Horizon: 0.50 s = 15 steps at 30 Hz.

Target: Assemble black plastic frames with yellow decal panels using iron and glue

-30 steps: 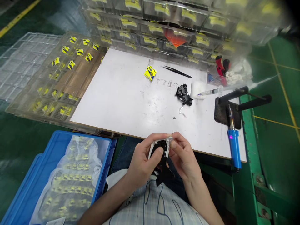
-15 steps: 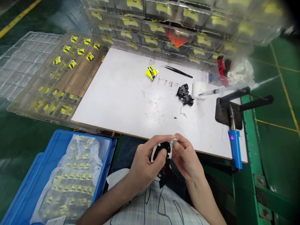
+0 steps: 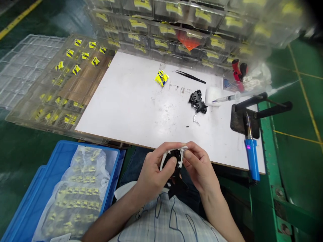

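Observation:
Over the table's near edge, my left hand (image 3: 156,168) is closed around a small black-and-white plastic part (image 3: 178,155), its thumb lying on the black inner face. My right hand (image 3: 198,164) pinches the white rim at the part's right corner. A black piece (image 3: 177,188) hangs below the hands; whether it joins the held part I cannot tell. On the white tabletop lie black plastic parts (image 3: 198,101), a thin silvery curved piece (image 3: 195,120) and a tiny black bit (image 3: 187,126). A yellow-and-blue patterned part (image 3: 161,78) lies farther back.
Black tweezers (image 3: 190,77), a white roll (image 3: 212,96) and a syringe (image 3: 225,98) are on the table. At right, a blue soldering iron (image 3: 251,158) rests in its stand. Compartment boxes (image 3: 161,30) line the back; blue trays (image 3: 63,148) stand at lower left.
The held part has shifted slightly left and up in my hands, and its right corner shows a little more. The whole view has moved slightly; both hands keep their grip.

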Available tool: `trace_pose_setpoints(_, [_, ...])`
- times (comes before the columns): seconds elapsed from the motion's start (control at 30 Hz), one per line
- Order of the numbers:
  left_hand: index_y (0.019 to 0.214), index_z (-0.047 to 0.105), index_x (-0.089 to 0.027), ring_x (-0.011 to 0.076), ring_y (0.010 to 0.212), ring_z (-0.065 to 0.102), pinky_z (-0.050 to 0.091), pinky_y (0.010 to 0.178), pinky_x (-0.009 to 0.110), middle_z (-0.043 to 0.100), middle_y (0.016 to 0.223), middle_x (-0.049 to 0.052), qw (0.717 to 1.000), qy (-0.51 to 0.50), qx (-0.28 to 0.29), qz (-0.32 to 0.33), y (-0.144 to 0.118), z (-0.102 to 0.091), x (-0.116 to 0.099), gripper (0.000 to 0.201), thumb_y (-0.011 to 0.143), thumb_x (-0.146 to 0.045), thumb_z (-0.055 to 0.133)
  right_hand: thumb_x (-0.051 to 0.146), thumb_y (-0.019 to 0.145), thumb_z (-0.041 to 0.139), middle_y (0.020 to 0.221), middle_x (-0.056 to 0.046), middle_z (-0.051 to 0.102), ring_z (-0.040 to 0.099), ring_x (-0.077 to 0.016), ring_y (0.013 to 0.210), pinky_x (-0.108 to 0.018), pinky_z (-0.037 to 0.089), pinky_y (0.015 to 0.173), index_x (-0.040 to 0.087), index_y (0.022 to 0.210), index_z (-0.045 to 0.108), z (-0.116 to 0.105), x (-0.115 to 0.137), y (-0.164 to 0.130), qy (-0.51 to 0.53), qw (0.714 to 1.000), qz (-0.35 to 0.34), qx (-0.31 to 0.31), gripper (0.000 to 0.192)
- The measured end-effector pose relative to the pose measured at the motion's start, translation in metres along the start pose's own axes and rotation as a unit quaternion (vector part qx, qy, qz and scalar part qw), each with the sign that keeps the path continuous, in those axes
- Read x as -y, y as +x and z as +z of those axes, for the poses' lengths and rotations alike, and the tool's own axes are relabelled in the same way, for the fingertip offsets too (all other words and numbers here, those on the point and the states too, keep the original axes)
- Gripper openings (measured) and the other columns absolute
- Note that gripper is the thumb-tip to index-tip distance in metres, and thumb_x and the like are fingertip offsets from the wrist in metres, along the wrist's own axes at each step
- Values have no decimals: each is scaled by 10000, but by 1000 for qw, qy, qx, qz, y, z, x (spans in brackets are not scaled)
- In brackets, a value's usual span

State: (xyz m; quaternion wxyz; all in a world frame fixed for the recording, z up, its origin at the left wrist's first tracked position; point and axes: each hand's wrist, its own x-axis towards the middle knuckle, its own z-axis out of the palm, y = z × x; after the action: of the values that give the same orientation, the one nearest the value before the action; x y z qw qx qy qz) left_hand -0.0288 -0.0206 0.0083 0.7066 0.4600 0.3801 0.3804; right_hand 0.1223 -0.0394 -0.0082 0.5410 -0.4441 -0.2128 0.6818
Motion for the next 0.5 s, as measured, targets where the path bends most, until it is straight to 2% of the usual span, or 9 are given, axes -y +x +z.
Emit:
trace_pose_setpoints(0.1, [1177, 680, -230, 124, 563, 659, 548, 546, 199, 689, 747, -9, 1000, 13, -6, -5, 2, -1, 1, 250, 973, -219, 535, 336, 843, 821, 721, 48, 676, 627, -67, 628, -137, 549, 622, 257, 906, 756, 2, -1, -1, -47, 997, -53, -10, 120])
trace_pose_setpoints(0.17, [1176, 681, -233, 119, 569, 661, 550, 547, 194, 698, 783, -7, 1000, 15, -11, -1, 3, -2, 1, 254, 969, -206, 536, 274, 867, 791, 761, 48, 703, 658, -70, 668, -127, 550, 637, 274, 948, 752, 4, -3, -1, -100, 988, -112, -40, 90])
trace_pose_setpoints(0.3, [1174, 681, -257, 100, 577, 658, 537, 530, 164, 697, 811, -24, 1000, 4, -18, 4, 5, -3, 1, 266, 966, -179, 535, 166, 861, 765, 877, 44, 738, 697, -83, 762, -132, 560, 689, 282, 966, 737, 8, -8, -1, -217, 943, -224, -118, 159])
trace_pose_setpoints(0.37, [1176, 680, -266, 94, 583, 662, 542, 542, 159, 704, 820, -30, 1000, -5, -19, -1, 6, -3, 1, 264, 968, -180, 542, 174, 877, 751, 896, 46, 741, 701, -82, 751, -139, 563, 693, 284, 974, 732, 8, -10, -1, -235, 933, -243, -121, 148])
trace_pose_setpoints(0.47, [1192, 670, -268, 93, 566, 656, 532, 540, 150, 696, 742, -42, 1000, -18, -19, -15, 6, -3, 0, 257, 978, -201, 546, 282, 951, 690, 884, 35, 736, 704, -98, 756, -181, 575, 715, 283, 996, 731, 5, -10, -1, -202, 945, -240, -98, 62])
trace_pose_setpoints(0.5, [1197, 667, -266, 95, 560, 652, 528, 538, 149, 687, 707, -45, 999, -23, -20, -21, 6, -4, -1, 254, 981, -210, 547, 327, 975, 661, 873, 28, 733, 703, -108, 765, -201, 578, 726, 281, 1005, 732, 2, -10, -1, -187, 949, -234, -94, 90])
